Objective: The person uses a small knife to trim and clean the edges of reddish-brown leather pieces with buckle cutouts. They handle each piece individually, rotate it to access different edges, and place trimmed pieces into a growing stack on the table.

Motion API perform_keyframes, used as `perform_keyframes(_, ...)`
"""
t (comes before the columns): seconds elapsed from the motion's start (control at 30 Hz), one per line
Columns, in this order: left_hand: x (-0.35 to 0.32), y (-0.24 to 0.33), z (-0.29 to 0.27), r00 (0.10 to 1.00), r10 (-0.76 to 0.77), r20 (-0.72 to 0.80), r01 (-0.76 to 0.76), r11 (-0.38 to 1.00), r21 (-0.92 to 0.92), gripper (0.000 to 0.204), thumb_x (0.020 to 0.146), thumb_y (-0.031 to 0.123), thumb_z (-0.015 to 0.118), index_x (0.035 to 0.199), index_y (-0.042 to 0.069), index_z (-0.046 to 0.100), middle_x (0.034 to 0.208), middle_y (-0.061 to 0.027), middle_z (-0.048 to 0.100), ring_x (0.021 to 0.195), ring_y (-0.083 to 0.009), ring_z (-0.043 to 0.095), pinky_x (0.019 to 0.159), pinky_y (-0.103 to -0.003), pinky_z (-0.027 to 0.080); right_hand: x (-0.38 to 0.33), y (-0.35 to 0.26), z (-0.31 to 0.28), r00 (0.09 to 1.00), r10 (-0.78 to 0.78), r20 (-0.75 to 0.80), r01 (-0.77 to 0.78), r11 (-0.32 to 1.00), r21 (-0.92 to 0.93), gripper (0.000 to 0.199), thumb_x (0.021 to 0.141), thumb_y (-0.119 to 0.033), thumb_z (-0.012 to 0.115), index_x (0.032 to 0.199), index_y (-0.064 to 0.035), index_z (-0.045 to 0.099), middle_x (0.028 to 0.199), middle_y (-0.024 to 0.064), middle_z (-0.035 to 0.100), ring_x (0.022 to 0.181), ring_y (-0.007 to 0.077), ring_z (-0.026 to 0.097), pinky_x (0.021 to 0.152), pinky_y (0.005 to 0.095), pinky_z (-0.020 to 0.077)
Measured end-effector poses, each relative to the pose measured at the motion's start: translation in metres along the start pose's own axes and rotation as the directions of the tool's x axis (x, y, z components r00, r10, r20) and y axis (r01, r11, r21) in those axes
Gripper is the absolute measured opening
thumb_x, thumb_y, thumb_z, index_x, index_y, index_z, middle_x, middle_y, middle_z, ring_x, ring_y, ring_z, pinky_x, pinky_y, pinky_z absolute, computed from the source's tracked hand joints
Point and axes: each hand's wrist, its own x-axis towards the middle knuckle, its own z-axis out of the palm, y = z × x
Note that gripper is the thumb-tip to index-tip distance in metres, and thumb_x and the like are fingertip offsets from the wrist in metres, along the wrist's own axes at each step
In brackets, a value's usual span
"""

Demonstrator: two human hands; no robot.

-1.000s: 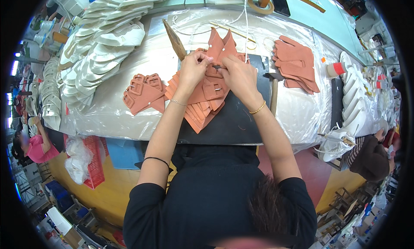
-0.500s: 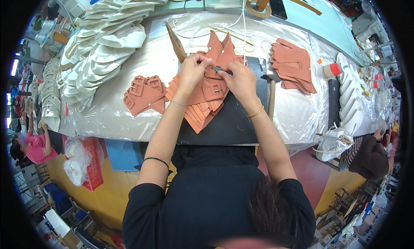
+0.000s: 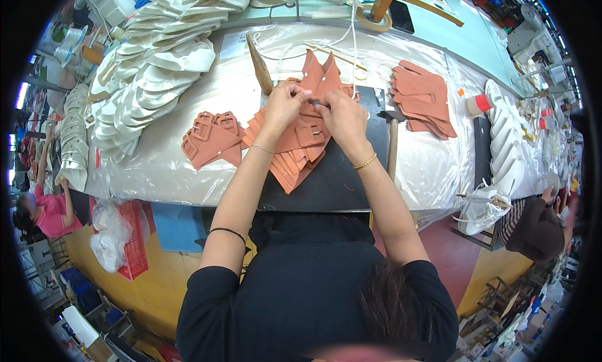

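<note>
Over the middle of the table, my left hand (image 3: 286,103) is closed, with thumb and finger pinched at the edge of an orange-brown shoe-upper piece (image 3: 320,74). Opposite it, my right hand (image 3: 343,114) is closed too. A small dark thing (image 3: 315,102) shows by its thumb and fingertips, too small to name. Beneath both hands lies a fanned pile of orange-brown pieces (image 3: 290,169), one bearing a covered buckle (image 3: 310,134). The pile rests on a black board (image 3: 351,186). What exactly lies between the fingertips is hidden.
More buckled pieces (image 3: 213,139) lie to the left, and a stack of orange-brown pieces (image 3: 426,98) to the right. A hammer (image 3: 393,142) rests beside the board. A wooden stick (image 3: 260,67) stands behind my left hand. White shoe uppers (image 3: 157,73) fill the far left.
My hands have shifted very slightly and the fingertips have come a little closer together. The dark thing between them shows less. The piles lie as before.
</note>
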Motion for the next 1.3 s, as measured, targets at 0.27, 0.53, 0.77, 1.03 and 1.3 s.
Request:
perform_keyframes(0.27, -0.009, 0.012, -0.012, 0.973, -0.228, 0.033, 0.208, 0.808, -0.551, 0.029, 0.094, 0.025, 0.061, 0.1, -0.003, 0.065, 0.093, -0.0068, 0.063, 0.074, -0.0129, 0.058, 0.066, -0.025, 0.047, -0.005, 0.037, 0.009, 0.972, 0.234, -0.008, -0.18, 0.769, 0.614, 0.018, 0.086, -0.019, 0.07, 0.08, -0.0028, 0.063, 0.079, 0.0008, 0.063, 0.067, 0.015, 0.06, 0.06, 0.0317, 0.0463)
perform_keyframes(0.53, -0.052, 0.027, -0.039, 0.99, 0.084, -0.11, -0.062, 0.981, 0.186, 0.035, 0.092, 0.03, 0.062, 0.106, -0.002, 0.065, 0.098, -0.0131, 0.061, 0.087, -0.0291, 0.06, 0.079, -0.036, 0.048, -0.012, 0.062, 0.005, 0.92, 0.39, -0.035, -0.228, 0.606, 0.762, 0.034, 0.092, -0.03, 0.065, 0.108, -0.0014, 0.059, 0.077, -0.002, 0.054, 0.064, 0.0052, 0.043, 0.058, 0.0226, 0.0384)
perform_keyframes(0.77, -0.07, 0.035, -0.052, 0.995, -0.073, -0.061, 0.093, 0.876, 0.474, 0.037, 0.08, 0.025, 0.073, 0.104, -0.002, 0.065, 0.101, -0.016, 0.059, 0.095, -0.0327, 0.057, 0.086, -0.041, 0.045, -0.023, 0.034, 0.007, 0.945, 0.282, 0.163, -0.317, 0.68, 0.662, 0.031, 0.099, -0.029, 0.053, 0.103, -0.0003, 0.062, 0.069, -0.0021, 0.05, 0.06, 0.0019, 0.041, 0.052, 0.0202, 0.0327)
perform_keyframes(1.03, -0.079, 0.028, -0.044, 0.999, -0.032, -0.008, 0.033, 0.977, 0.212, 0.04, 0.079, 0.003, 0.069, 0.117, -0.001, 0.057, 0.094, -0.0095, 0.061, 0.083, -0.0187, 0.06, 0.078, -0.029, 0.049, -0.052, 0.044, 0.008, 0.937, 0.286, 0.201, -0.326, 0.504, 0.8, 0.017, 0.098, -0.022, 0.054, 0.098, -0.0083, 0.064, 0.068, -0.0072, 0.048, 0.058, -0.0001, 0.037, 0.05, 0.0178, 0.0306)
perform_keyframes(1.3, -0.093, 0.1, -0.039, 0.766, 0.627, 0.141, -0.632, 0.698, 0.337, 0.016, 0.081, -0.006, 0.06, 0.095, 0.0, 0.063, 0.097, -0.0088, 0.059, 0.087, -0.0185, 0.058, 0.076, -0.028, 0.046, -0.06, 0.035, -0.04, 0.715, 0.067, 0.696, -0.6, -0.452, 0.66, 0.048, 0.098, -0.054, 0.043, 0.096, -0.0092, 0.059, 0.059, 0.0022, 0.057, 0.035, 0.0055, 0.027, 0.036, 0.0235, 0.0227)
